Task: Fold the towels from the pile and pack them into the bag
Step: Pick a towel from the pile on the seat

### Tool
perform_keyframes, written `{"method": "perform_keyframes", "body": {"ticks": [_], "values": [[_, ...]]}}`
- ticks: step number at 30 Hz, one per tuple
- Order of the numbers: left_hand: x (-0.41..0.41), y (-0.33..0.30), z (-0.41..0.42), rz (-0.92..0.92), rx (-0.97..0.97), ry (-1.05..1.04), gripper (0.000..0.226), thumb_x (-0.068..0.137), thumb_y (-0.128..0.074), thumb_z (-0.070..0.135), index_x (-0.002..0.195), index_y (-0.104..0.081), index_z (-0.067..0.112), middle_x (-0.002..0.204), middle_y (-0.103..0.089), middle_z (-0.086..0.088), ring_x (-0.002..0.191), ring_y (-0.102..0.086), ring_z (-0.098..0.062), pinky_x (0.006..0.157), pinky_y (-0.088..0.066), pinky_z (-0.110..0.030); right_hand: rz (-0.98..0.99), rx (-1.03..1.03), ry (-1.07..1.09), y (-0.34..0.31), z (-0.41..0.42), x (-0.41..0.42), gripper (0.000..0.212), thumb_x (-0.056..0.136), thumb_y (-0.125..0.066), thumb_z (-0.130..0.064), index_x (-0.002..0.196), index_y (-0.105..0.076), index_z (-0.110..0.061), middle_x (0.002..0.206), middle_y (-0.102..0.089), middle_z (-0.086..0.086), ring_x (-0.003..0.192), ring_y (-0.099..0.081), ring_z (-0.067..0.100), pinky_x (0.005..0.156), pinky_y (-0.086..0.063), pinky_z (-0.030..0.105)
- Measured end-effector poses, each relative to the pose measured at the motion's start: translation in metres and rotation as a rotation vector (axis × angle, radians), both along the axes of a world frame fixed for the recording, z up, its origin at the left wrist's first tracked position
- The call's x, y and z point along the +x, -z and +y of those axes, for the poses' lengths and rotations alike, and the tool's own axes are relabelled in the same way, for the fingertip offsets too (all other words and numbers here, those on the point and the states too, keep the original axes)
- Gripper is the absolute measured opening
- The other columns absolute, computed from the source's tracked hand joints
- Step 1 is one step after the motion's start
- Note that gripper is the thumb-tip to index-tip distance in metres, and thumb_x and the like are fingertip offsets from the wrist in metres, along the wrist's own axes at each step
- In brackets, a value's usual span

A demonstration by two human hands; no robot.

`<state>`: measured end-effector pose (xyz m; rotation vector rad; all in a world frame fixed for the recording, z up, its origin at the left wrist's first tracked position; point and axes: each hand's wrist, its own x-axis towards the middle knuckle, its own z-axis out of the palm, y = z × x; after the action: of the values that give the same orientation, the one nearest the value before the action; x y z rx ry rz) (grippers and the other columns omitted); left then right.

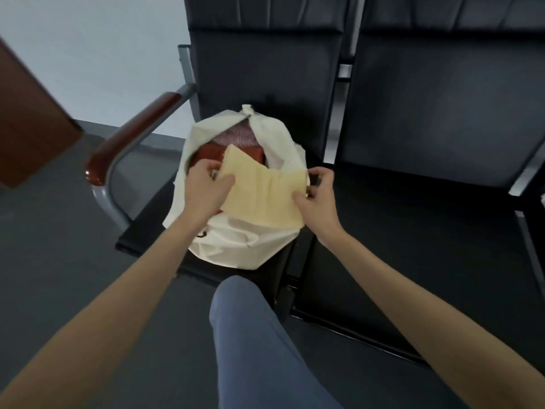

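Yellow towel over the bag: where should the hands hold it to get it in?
Probably best by its two side edges, one hand from each side, as now. The yellow towel lies flat across the open mouth of the white bag; the left hand grips its left edge and the right hand pinches its right edge.

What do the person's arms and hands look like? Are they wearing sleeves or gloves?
No gloves and no sleeves in sight. Both forearms are bare up to the picture's edge. The left hand and right hand show no rings, watch or bracelets. Blue trousers cover one leg.
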<state>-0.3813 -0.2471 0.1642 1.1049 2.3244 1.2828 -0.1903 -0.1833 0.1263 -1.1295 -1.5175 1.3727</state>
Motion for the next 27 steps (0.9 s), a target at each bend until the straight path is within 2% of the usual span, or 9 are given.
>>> {"method": "perform_keyframes", "body": {"ticks": [3, 7, 11, 12, 14, 16, 20, 24, 27], "values": [[-0.043, -0.01, 0.015, 0.105, -0.014, -0.063, 0.04, 0.076, -0.067, 0.022, 0.114, -0.067, 0.007, 0.11, -0.068, -0.006, 0.101, -0.063, -0.022, 0.089, -0.052, -0.037, -0.007, 0.031, -0.032, -0.01, 0.015, -0.053, 0.04, 0.089, -0.054, -0.003, 0.121, -0.037, -0.018, 0.094, -0.049, -0.011, 0.077, -0.054, 0.004, 0.061, -0.049, 0.022], [-0.073, -0.006, 0.031, 0.245, -0.049, -0.08, 0.042, 0.08, -0.067, 0.021, 0.119, -0.064, 0.005, 0.119, -0.065, -0.01, 0.11, -0.06, -0.024, 0.096, -0.049, -0.038, -0.079, -0.001, -0.071, -0.004, 0.032, -0.113, 0.038, 0.086, -0.051, 0.002, 0.118, -0.038, -0.014, 0.107, -0.046, 0.001, 0.096, -0.051, 0.018, 0.084, -0.048, 0.035], [-0.083, 0.01, 0.034, 0.371, -0.125, -0.035, 0.04, 0.085, -0.065, 0.018, 0.121, -0.062, 0.001, 0.12, -0.064, -0.014, 0.112, -0.057, -0.029, 0.093, -0.043, -0.034, -0.374, 0.032, -0.251, 0.013, 0.043, -0.138, 0.044, 0.084, -0.056, 0.0, 0.123, -0.035, -0.008, 0.103, -0.047, 0.004, 0.097, -0.051, 0.023, 0.081, -0.05, 0.039], [-0.085, 0.016, 0.032, 0.397, -0.144, -0.01, 0.039, 0.085, -0.066, 0.018, 0.12, -0.062, 0.0, 0.119, -0.064, -0.015, 0.112, -0.057, -0.03, 0.092, -0.042, -0.035, -0.525, 0.109, -0.312, 0.018, 0.045, -0.139, 0.048, 0.083, -0.059, -0.002, 0.123, -0.034, -0.006, 0.105, -0.048, 0.007, 0.099, -0.051, 0.025, 0.08, -0.049, 0.037], [-0.091, 0.027, 0.026, 0.438, -0.169, 0.044, 0.034, 0.086, -0.066, 0.017, 0.113, -0.064, -0.002, 0.111, -0.067, -0.017, 0.104, -0.059, -0.032, 0.084, -0.041, -0.034, -0.779, 0.412, -0.352, 0.026, 0.048, -0.138, 0.053, 0.079, -0.065, -0.006, 0.124, -0.037, -0.004, 0.118, -0.047, 0.013, 0.109, -0.047, 0.03, 0.088, -0.044, 0.036], [-0.096, 0.034, 0.02, 0.479, -0.173, 0.086, 0.03, 0.086, -0.067, 0.019, 0.105, -0.065, -0.004, 0.098, -0.068, -0.018, 0.091, -0.061, -0.033, 0.074, -0.04, -0.033, -0.793, 0.718, -0.42, 0.029, 0.051, -0.136, 0.058, 0.076, -0.067, -0.008, 0.128, -0.042, -0.009, 0.13, -0.043, 0.012, 0.123, -0.04, 0.03, 0.1, -0.036, 0.036], [-0.109, 0.038, 0.013, 0.483, -0.157, 0.137, 0.035, 0.082, -0.073, 0.026, 0.101, -0.065, -0.002, 0.091, -0.068, -0.018, 0.086, -0.061, -0.033, 0.077, -0.046, -0.043, -0.805, 1.045, -0.671, 0.03, 0.063, -0.15, 0.074, 0.078, -0.073, -0.024, 0.143, -0.037, -0.023, 0.153, -0.027, 0.005, 0.144, -0.015, 0.025, 0.117, -0.011, 0.04], [-0.118, 0.05, 0.006, 0.481, -0.063, 0.044, 0.044, 0.084, -0.071, 0.027, 0.121, -0.056, 0.008, 0.112, -0.059, -0.009, 0.099, -0.055, -0.024, 0.084, -0.039, -0.027, -0.912, 0.987, -0.939, 0.031, 0.082, -0.168, 0.078, 0.085, -0.067, -0.038, 0.149, -0.023, -0.035, 0.159, -0.019, -0.002, 0.146, -0.014, 0.026, 0.117, -0.015, 0.046], [-0.121, 0.056, 0.006, 0.338, 0.007, -0.164, 0.045, 0.084, -0.069, 0.037, 0.115, -0.052, 0.008, 0.105, -0.056, -0.006, 0.091, -0.053, -0.019, 0.079, -0.039, -0.027, -0.966, 0.956, -1.039, 0.032, 0.094, -0.173, 0.077, 0.087, -0.063, -0.045, 0.149, -0.018, -0.042, 0.159, -0.017, -0.001, 0.141, -0.027, 0.028, 0.109, -0.031, 0.052]]}}
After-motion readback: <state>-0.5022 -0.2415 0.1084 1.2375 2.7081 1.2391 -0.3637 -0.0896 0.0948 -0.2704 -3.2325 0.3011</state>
